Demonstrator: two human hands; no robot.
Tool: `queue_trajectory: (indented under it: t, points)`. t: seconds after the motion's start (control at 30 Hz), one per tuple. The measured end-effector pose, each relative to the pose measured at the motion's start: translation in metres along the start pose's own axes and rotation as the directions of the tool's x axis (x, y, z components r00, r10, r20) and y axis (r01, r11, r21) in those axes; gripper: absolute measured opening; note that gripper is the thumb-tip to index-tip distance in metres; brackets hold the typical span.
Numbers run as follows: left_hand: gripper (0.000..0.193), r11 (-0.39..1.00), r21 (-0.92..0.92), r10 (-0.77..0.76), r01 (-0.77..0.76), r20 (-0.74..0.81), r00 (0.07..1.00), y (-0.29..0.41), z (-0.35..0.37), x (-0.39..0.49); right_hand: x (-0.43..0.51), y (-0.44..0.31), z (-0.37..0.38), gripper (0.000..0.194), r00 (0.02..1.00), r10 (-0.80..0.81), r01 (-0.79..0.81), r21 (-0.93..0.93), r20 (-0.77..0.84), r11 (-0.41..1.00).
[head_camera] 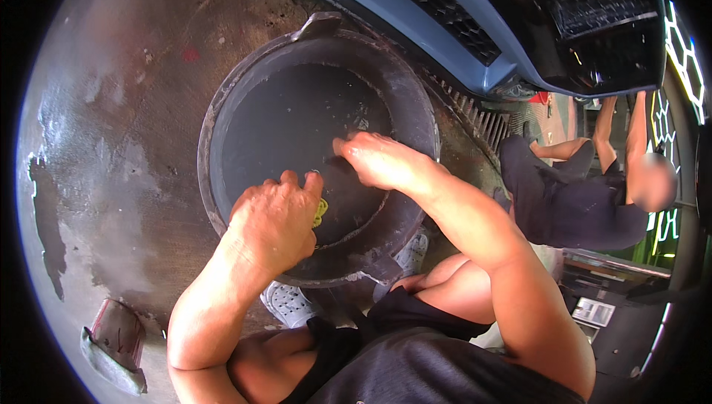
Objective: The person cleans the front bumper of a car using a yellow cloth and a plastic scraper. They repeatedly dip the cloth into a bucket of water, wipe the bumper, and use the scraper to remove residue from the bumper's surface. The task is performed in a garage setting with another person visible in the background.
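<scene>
A round black tub [207,142] with a worn rim and two lug handles stands before me, part filled with murky dark water [278,120]. Over its near left side, my left hand [275,215] is curled around a small yellow-green piece that looks like cloth [320,213]; most of that piece is hidden by the hand. Farther right, my right hand [367,156] reaches low over the water with its fingers bent down. It looks wet, and its fingertips are partly hidden, so whether it holds anything cannot be told.
A car's blue and black bumper [445,9] overhangs the tub's far right side. Beyond lies a metal floor grate [484,123]. Another person [573,204] crouches at right with arms raised to the car. A grey-and-red cloth-like item [114,343] lies on the wet floor [128,142].
</scene>
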State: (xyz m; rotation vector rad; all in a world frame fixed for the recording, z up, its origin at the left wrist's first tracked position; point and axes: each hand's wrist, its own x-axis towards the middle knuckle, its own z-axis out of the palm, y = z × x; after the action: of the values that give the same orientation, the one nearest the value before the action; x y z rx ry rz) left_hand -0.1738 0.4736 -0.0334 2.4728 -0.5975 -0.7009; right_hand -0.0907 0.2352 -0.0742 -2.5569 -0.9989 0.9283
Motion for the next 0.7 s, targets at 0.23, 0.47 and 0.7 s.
queue_trajectory:
  t: [0.23,0.47,0.7]
  points:
    - [0.06,0.986,0.052,-0.164,0.159,0.12,0.979,0.01,-0.011,0.005,0.004,-0.006,0.004,0.039,0.993,0.082,-0.09,-0.099,-0.089,0.991]
    - [0.057,0.965,0.135,-0.237,0.224,0.086,0.968,0.009,-0.005,0.01,0.002,-0.003,-0.002,0.035,0.999,-0.033,0.033,0.013,-0.01,0.999]
    - [0.056,0.924,0.251,-0.316,0.289,0.073,0.946,-0.003,0.01,0.02,-0.026,-0.038,-0.051,0.028,0.935,0.013,-0.022,-0.022,-0.355,1.0]
